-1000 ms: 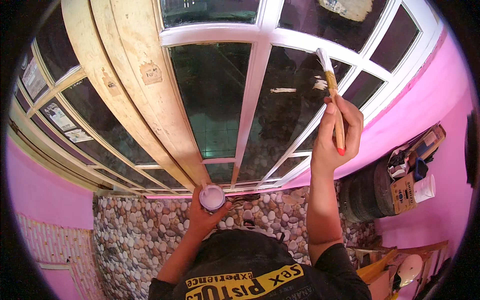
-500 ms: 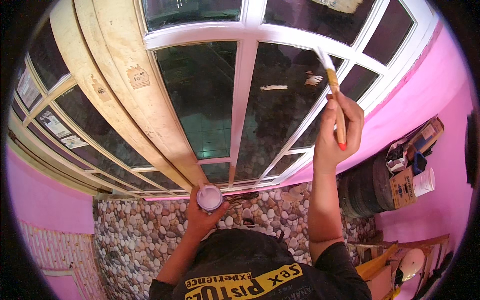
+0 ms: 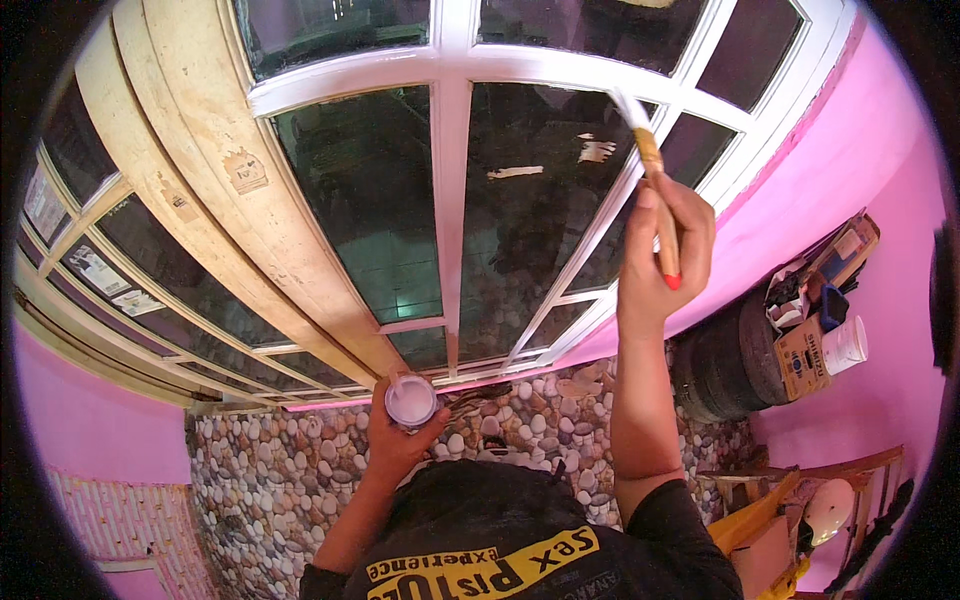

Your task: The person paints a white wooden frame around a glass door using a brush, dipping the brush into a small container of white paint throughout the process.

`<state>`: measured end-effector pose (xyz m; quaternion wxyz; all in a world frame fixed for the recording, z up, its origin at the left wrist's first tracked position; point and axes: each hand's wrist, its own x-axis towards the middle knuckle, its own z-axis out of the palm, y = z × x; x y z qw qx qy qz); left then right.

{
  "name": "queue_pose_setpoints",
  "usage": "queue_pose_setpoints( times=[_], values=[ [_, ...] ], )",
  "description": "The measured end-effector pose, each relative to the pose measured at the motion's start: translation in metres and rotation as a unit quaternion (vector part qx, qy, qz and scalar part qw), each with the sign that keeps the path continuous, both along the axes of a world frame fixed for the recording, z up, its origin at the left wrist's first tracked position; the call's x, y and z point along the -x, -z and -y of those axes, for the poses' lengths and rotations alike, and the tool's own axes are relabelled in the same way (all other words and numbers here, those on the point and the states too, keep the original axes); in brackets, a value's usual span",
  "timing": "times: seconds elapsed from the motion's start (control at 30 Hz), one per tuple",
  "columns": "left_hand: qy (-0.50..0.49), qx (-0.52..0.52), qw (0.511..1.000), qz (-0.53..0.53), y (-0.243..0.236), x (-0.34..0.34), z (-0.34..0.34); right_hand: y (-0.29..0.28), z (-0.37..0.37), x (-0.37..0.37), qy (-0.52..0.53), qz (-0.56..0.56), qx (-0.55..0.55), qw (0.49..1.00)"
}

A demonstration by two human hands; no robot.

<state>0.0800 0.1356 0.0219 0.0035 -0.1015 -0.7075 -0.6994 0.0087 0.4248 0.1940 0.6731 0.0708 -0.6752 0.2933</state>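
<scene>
My right hand (image 3: pixel 668 255) grips a paintbrush (image 3: pixel 648 150) by its wooden handle, which ends in a red tip. Its white-coated bristles point up and left, at the crossbar of the white window frame (image 3: pixel 540 72); whether they touch it I cannot tell. Down by my waist, my left hand (image 3: pixel 395 440) is wrapped round a small round tub of pale paint (image 3: pixel 411 400). A thin pale stick or drip (image 3: pixel 398 378) shows at the tub's far rim. Behind the brush, a dark glass pane (image 3: pixel 530 200) carries torn sticker remains.
Unpainted cream wood (image 3: pixel 205 150) and older panes fill the left. At right, against the pink wall (image 3: pixel 810 190), stand stacked tires (image 3: pixel 720 370), a cardboard box (image 3: pixel 803 363) and a white bucket (image 3: pixel 846 343). Pebble-patterned floor (image 3: pixel 270 480) lies below. Wooden pieces and a helmet (image 3: pixel 829 508) sit lower right.
The view has shifted, so the window frame appears farther left. My right hand and the brush have moved slightly left and down; both hands keep their holds.
</scene>
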Motion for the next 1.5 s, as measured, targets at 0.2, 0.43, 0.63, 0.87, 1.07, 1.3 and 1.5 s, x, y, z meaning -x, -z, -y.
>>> queue_pose_setpoints(
  times=[0.2,0.43,0.63,0.87,1.07,1.3,1.5],
  values=[
    [0.0,0.038,0.999,-0.002,0.004,0.002,0.003,0.005,-0.001,-0.029,-0.068,0.008,0.091,0.993],
    [0.037,-0.011,0.999,0.006,-0.001,0.012,-0.004,0.018,0.041,-0.092,-0.326,0.291,0.132,0.89],
    [0.03,-0.014,0.999,-0.026,-0.004,0.016,-0.013,0.02,0.072,-0.103,-0.347,0.464,0.086,0.81],
    [0.074,-0.053,0.996,-0.017,0.003,0.024,-0.013,0.022,0.099,-0.093,-0.324,0.516,0.007,0.793],
    [0.067,-0.007,0.997,-0.045,0.007,0.026,-0.008,0.026,0.109,-0.086,-0.308,0.515,-0.049,0.798],
    [0.048,0.01,0.998,-0.043,0.007,0.026,-0.005,0.029,0.113,-0.083,-0.308,0.518,-0.045,0.797],
    [0.043,-0.007,0.998,-0.045,0.008,0.027,-0.005,0.029,0.107,-0.085,-0.32,0.551,0.095,0.765]
  ],
)
